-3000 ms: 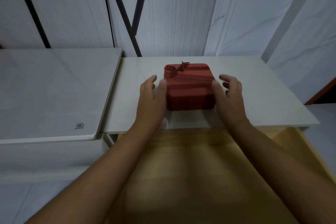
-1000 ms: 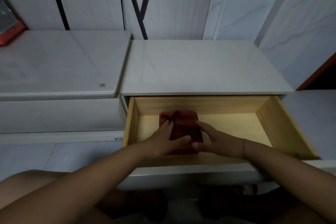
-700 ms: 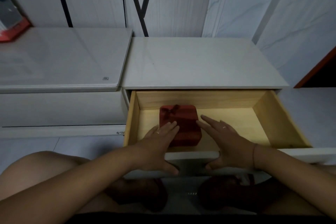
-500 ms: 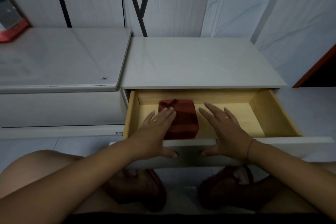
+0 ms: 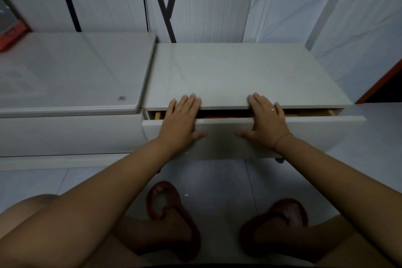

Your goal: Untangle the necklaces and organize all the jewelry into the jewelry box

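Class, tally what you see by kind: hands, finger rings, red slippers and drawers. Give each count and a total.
Hands: 2, left hand and right hand
Rings: 2, one per hand
Red slippers: 2
Drawer: 1
Total: 7

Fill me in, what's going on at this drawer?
A person crouching at a low white cabinet presses the left hand and right hand flat against the front of the drawer, fingertips over its top edge. It is almost shut, and only a narrow gap remains under the cabinet's top. The red jewelry box, set inside a moment ago, now shows only as a red sliver through that gap. No loose jewelry is in view.
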Tool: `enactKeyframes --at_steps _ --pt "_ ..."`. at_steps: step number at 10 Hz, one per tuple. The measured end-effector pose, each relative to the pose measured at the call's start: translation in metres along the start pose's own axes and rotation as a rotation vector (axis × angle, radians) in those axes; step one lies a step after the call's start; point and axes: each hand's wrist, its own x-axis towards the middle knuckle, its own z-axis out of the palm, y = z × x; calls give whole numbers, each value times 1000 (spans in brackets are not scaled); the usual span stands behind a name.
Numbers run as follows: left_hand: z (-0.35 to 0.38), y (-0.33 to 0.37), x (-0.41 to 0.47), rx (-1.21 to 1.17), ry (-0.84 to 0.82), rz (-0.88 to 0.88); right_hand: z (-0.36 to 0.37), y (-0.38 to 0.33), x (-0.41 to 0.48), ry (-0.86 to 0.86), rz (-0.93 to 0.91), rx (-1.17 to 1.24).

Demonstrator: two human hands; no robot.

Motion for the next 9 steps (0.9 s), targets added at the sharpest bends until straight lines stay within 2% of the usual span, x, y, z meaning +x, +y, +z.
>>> enactKeyframes --at_steps 4,6,8,9 --pt "26 -18 15 -27 238 34 22 21 18 280 -46 0" --pt "31 -18 15 -69 263 27 25 23 20 339 -64 -4" --pt "44 -17 10 -57 277 35 31 26 20 321 -97 29" --pt "54 -13 11 -57 480 121 43 25 19 417 -150 148"
